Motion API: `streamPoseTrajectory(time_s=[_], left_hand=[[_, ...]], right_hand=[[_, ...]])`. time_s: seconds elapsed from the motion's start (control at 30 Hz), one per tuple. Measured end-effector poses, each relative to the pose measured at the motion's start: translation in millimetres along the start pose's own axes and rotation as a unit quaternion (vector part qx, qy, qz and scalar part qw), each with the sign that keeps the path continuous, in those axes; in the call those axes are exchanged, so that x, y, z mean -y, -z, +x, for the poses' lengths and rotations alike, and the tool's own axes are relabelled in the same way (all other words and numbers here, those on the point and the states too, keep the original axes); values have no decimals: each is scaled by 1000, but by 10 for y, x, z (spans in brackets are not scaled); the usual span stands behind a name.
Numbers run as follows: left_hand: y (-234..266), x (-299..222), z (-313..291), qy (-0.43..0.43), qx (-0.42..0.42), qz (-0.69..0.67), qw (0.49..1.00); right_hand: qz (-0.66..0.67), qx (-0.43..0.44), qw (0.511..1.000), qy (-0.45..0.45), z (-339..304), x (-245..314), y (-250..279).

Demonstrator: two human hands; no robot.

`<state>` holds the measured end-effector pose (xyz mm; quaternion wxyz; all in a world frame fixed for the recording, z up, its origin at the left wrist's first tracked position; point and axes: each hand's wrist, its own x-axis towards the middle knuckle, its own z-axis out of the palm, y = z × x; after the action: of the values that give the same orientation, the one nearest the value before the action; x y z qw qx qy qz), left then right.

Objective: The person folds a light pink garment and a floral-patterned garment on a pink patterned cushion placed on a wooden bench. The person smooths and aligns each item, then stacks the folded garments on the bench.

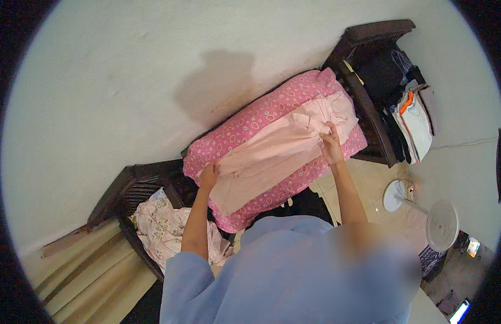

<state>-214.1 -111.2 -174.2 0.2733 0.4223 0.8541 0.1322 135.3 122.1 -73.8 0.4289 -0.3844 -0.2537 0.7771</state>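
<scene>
A light pink shirt (269,148) lies stretched lengthwise across a pink patterned cushion (250,129), its cloth bunched at the right end and smoother toward the left. My left hand (209,176) is closed on the shirt's left end, near its far corner. On the right, my right hand (331,147) pinches the bunched part of the cloth between thumb and fingers. The shirt's near edge hangs toward me over the cushion's front side. Exact collar and sleeve positions are hard to make out in the folds.
Dark wooden frames flank the cushion. A floral cloth (164,227) lies heaped in the left one (137,189). Folded white clothes (415,127) and black clothes (382,78) fill the right one (363,108). A white round-based stand (442,225) stands at right. A wall rises behind.
</scene>
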Motion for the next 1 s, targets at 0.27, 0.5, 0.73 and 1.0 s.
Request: streamPoseTrajectory(time_s=[0.27,0.5,0.73,1.0], left_hand=[[-217,-534,-349,-321,-42,107,940],[-483,-588,-457,-202,-112,-6,973],[-386,-409,-707,-360,-86,120,921],[-498,-360,-703,-363,2,96,927]], right_hand=[[30,-152,974,-164,287,-742,920],[95,-20,977,-188,276,-67,7],[-9,57,990,-129,297,196,-72],[-123,-20,975,-182,431,-294,533]])
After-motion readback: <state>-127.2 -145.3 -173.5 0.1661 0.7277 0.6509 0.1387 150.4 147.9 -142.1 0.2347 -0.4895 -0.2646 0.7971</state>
